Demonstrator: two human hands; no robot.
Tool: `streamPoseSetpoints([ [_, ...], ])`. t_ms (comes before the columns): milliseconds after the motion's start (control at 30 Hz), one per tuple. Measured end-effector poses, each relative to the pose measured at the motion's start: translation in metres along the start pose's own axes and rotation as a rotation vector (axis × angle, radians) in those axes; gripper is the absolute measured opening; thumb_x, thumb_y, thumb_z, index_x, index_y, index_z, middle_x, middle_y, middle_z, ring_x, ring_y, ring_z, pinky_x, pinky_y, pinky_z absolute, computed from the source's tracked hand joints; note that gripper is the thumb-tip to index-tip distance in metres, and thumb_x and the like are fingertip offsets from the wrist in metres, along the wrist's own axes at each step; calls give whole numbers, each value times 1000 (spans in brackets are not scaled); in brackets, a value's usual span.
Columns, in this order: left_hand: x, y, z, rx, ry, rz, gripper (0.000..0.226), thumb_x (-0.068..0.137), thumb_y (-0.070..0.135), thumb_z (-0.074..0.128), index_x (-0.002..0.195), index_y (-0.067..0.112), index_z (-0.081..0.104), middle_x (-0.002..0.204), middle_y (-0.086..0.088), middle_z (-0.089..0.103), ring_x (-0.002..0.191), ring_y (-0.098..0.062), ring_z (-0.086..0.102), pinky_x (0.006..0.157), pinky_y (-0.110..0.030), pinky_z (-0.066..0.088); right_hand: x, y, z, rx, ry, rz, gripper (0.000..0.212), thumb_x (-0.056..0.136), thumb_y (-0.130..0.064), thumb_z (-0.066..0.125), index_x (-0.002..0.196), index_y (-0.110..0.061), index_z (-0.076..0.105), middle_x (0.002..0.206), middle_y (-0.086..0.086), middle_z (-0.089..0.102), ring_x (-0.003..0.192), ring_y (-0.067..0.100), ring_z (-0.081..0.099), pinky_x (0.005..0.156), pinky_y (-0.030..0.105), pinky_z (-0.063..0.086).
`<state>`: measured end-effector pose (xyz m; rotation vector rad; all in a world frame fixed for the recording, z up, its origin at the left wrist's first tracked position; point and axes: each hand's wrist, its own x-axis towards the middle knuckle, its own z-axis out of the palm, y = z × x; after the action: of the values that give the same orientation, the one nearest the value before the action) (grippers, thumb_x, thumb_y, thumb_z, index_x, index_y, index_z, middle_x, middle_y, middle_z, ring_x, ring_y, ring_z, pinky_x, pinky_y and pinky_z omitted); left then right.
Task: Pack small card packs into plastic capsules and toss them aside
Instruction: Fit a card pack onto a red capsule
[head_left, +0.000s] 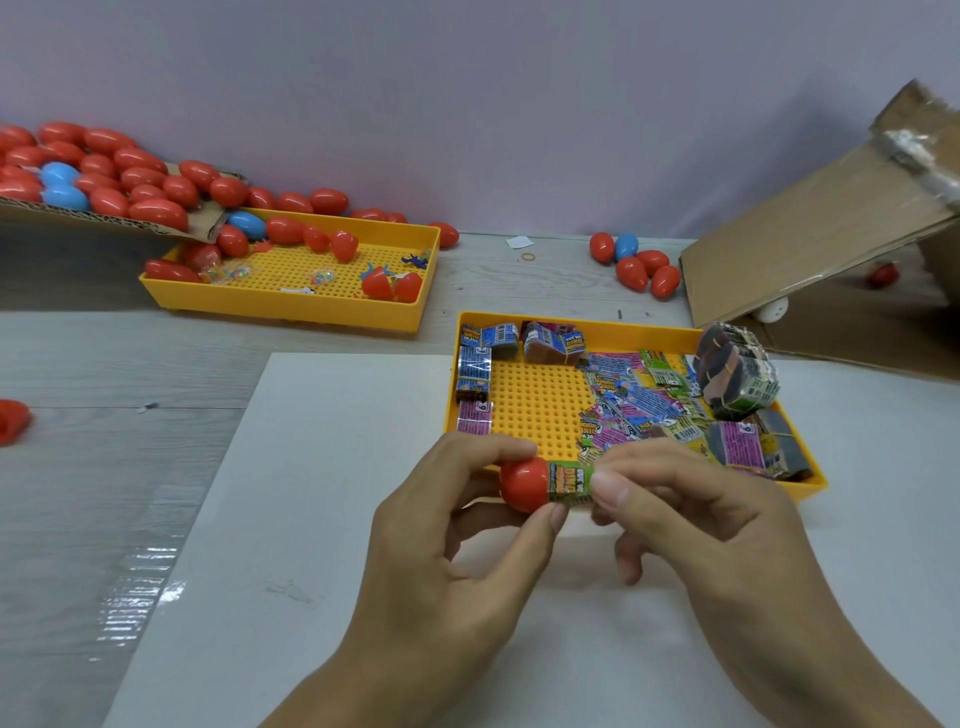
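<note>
In progress: left hand (457, 525) grips red capsule half (523, 484), right hand (691, 514) fingers pinch card pack (570, 482) partway in; near tray (582, 325) holds many packs unpacked; closed capsules (636, 265) lie aside on desk

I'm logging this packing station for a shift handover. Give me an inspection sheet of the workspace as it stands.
Surface: white sheet on a grey wood-look table.
Job's things: red capsule half with a card pack sticking out of it; near yellow tray holds loose and bundled packs.
Clutter: far yellow tray with capsules and small toys; red and blue capsules piled on cardboard; five more by the cardboard box; rubber band.
Grippers: left hand grips the capsule half; right hand fingers pinch the pack.
Cables: nothing seen.
Surroundings: plain pale wall.
</note>
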<state>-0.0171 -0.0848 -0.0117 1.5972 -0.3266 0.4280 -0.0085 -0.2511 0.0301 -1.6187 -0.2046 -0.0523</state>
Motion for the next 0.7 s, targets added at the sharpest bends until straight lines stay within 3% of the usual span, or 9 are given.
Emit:
streamPoseSetpoints([
  [100, -1, 0, 0, 28, -6, 72, 33, 84, 17, 70, 116, 13, 64, 109, -3, 67, 98, -22, 71, 79, -24, 59, 1, 2, -2, 22, 5, 58, 23, 70, -36, 79, 73, -13, 80, 88, -1, 67, 54, 19, 59, 50, 26, 51],
  [233, -4, 2, 1, 88, -15, 166, 38, 85, 15, 69, 122, 6, 64, 120, -5, 68, 110, -20, 69, 85, -28, 59, 2, 0, -2, 105, -58, 158, 24, 65, -31, 83, 73, -9, 78, 76, 12, 71, 66, 18, 67, 52, 28, 54],
  [400, -3, 4, 2, 159, -37, 204, 42, 86, 18, 68, 125, 5, 62, 124, -2, 67, 115, -15, 66, 89, -27, 58, 3, -5, -5, 248, -92, 338, 34, 61, -37, 84, 73, -10, 68, 78, 27, 70, 72, 38, 73, 50, 30, 55],
  [567, -4, 4, 2, 220, -63, 234, 43, 87, 19, 68, 127, 4, 61, 125, -2, 67, 115, -12, 66, 91, -28, 57, 5, -8, -6, 285, -160, 428, 18, 68, -25, 81, 79, -11, 75, 80, 21, 73, 71, 32, 74, 49, 28, 56],
  [700, -4, 4, 4, 244, -85, 247, 44, 90, 21, 65, 131, 7, 57, 129, -2, 65, 118, -13, 65, 93, -32, 57, 6, -8, -9, 330, -208, 499, 36, 60, -30, 81, 84, -4, 77, 81, 21, 74, 71, 27, 74, 50, 26, 56],
])
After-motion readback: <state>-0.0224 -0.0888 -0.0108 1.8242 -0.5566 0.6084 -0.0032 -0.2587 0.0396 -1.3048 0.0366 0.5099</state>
